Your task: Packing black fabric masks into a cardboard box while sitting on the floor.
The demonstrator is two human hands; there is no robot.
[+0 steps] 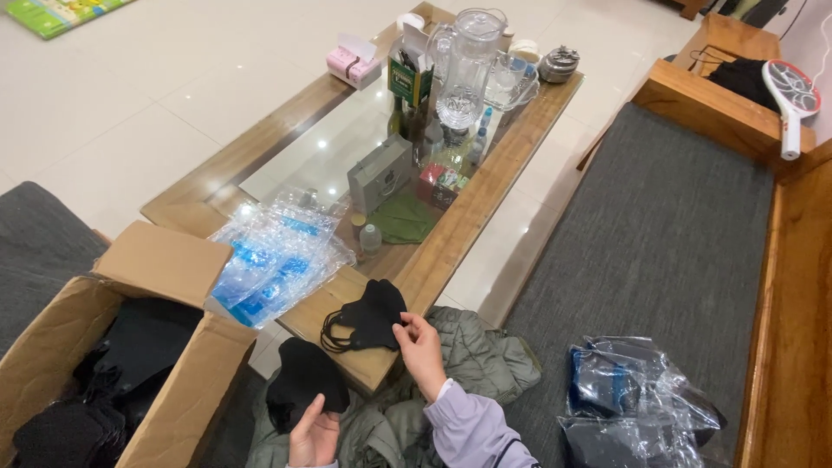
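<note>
I see a small stack of black face masks point(368, 319) lying on the near corner of the wooden coffee table point(451, 243), ear loops trailing off to the left. My right hand point(422, 348) touches its right edge, fingers curled in a light pinch on the top mask. My left hand point(314, 433) sits lower, by my lap, closed around another black mask point(303, 381) held up from below. Just left of the stack, a pile of clear plastic sleeves with blue print point(273, 256) rests on the table. Further left, an open cardboard box point(173, 364) holds more black masks. To my right, on the grey cushion point(659, 251), lie packed bags point(637, 403) of masks.
</note>
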